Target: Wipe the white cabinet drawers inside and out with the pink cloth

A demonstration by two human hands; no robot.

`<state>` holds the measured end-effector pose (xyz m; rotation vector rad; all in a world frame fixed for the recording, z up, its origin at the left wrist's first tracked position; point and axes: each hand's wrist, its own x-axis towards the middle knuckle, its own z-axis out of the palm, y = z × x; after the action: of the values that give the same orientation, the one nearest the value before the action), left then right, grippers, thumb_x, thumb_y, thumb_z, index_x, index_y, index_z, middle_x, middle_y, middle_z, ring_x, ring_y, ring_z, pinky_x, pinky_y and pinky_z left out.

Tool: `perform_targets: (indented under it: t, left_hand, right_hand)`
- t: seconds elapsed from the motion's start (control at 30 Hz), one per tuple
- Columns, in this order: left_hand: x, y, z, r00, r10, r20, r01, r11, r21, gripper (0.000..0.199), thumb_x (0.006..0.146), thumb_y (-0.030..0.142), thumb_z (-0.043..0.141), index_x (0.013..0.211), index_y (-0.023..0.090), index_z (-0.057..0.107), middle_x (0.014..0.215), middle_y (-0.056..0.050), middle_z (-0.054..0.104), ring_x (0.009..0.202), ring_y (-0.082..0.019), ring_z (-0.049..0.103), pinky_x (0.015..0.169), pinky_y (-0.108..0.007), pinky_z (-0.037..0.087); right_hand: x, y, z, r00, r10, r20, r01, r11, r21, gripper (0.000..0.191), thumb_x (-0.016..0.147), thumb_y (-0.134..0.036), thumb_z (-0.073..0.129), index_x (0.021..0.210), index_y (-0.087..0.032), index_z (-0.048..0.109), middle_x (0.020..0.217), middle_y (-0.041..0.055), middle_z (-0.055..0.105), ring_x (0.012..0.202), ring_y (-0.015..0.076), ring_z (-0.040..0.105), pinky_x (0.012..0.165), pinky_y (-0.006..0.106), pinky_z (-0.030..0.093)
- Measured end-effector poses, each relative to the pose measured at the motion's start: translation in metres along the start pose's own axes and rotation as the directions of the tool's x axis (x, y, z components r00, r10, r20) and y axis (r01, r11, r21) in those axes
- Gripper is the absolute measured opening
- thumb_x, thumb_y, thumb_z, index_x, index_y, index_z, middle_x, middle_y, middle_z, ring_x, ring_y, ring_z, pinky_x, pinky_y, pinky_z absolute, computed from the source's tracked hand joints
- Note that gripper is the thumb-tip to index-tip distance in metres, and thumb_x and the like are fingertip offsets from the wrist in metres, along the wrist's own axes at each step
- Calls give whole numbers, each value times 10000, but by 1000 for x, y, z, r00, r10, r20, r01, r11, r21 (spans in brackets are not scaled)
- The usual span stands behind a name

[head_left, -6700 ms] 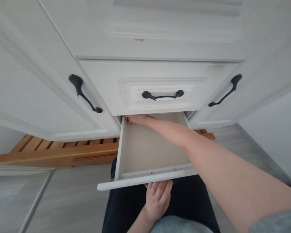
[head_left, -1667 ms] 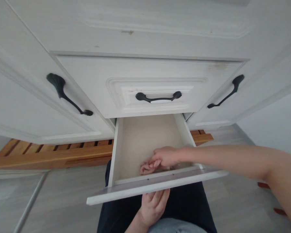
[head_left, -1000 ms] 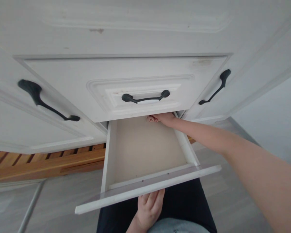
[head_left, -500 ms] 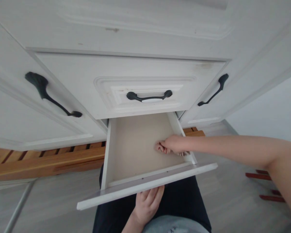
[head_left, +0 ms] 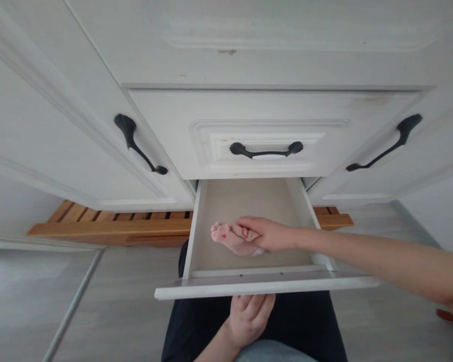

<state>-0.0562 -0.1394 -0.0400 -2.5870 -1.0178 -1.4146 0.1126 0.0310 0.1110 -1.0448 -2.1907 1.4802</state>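
White cabinet, right hand clamped on pink cloth, left hand gripping drawer front

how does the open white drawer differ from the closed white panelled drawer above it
The open white drawer is pulled out, showing its beige bottom; the closed white panelled drawer shows only its front.

The right hand holds a crumpled pink cloth over the open one, while no hand touches the closed one.

The closed one's curved black handle is visible; no handle shows on the open one.

Both belong to the same white cabinet.
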Motion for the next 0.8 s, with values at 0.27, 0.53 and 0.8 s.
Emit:
perform_targets:
  t: [0.27,0.53,0.8]
  left_hand:
    - [-16,-5,1,993,77,88,-79,997,20,367,742,149,753,1098,239,731,998,-29,745,895,-177,654,988,-358,497]
    - [-32,-16,3,978,183,102,-192,978,82,474,614,283,917,1050,316,735,1139,17,710,1021,-166,628,1067,-335,464]
    - [-29,-18,2,981,181,72,-187,979,76,367,672,226,869,1005,314,743,1108,25,706,1036,-169,623,1144,-392,421]
  right_hand:
    - [83,-30,62,944,-258,207,277,958,-69,322,895,-186,600,1215,-225,623,1059,52,594,946,187,550,787,257,425]
    - [86,-10,61,854,-200,480,0,923,385,402,818,-43,589,1183,-195,661,964,-18,663,832,120,607,726,194,453]
    - [42,22,26,837,-8,547,-276,857,435,344,770,-81,553,1066,-168,707,939,1,663,776,106,611,632,178,446]
